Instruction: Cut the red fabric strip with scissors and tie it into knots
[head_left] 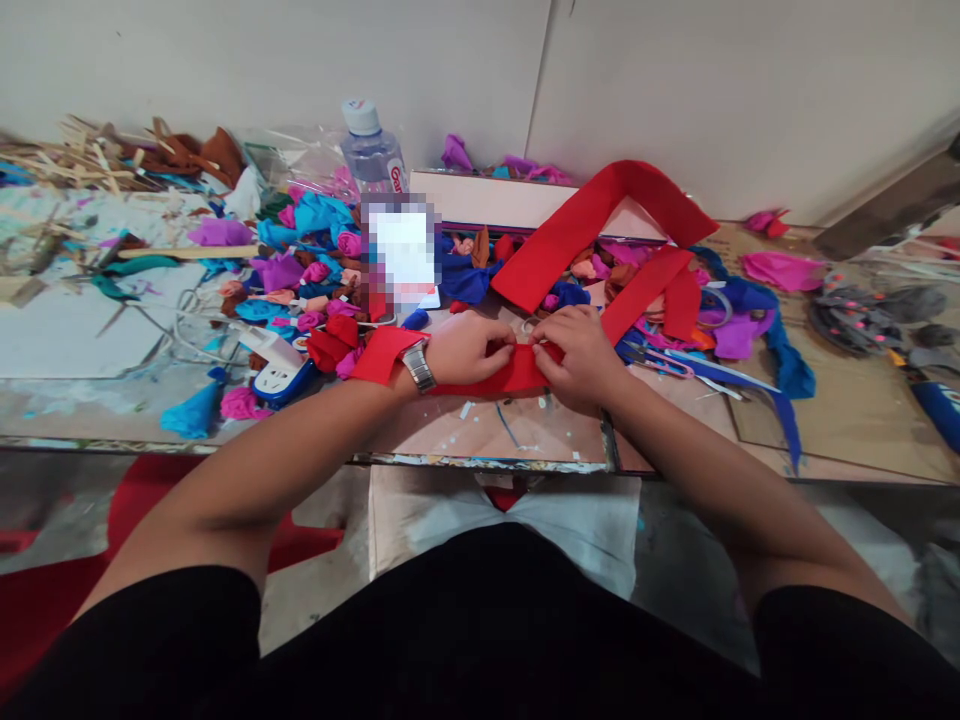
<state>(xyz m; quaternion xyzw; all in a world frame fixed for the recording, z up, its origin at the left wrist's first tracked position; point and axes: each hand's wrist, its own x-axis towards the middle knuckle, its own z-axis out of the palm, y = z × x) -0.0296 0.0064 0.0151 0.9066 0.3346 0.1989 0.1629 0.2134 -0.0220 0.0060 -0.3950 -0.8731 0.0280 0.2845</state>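
A long red strip (517, 378), of cloth or crepe paper, lies along the table edge in front of me. My left hand (466, 352), a metal watch on its wrist, pinches the strip's upper edge between thumb and fingertips. Just to the right, my right hand (579, 352) is closed on the same edge, its fingertips close to the left ones. One end of the strip shows flat beyond my left wrist. Further red lengths (570, 235) fold over the heap behind my right hand; whether they join the held part is partly hidden.
Crumpled coloured pieces (315, 270) heap across the table, with a water bottle (373, 150) and a blurred phone (405, 255) among them. A power strip (281, 375) sits left, scissors (667, 365) right. Wooden sticks (97, 155) pile far left. A wall (300, 60) closes the back.
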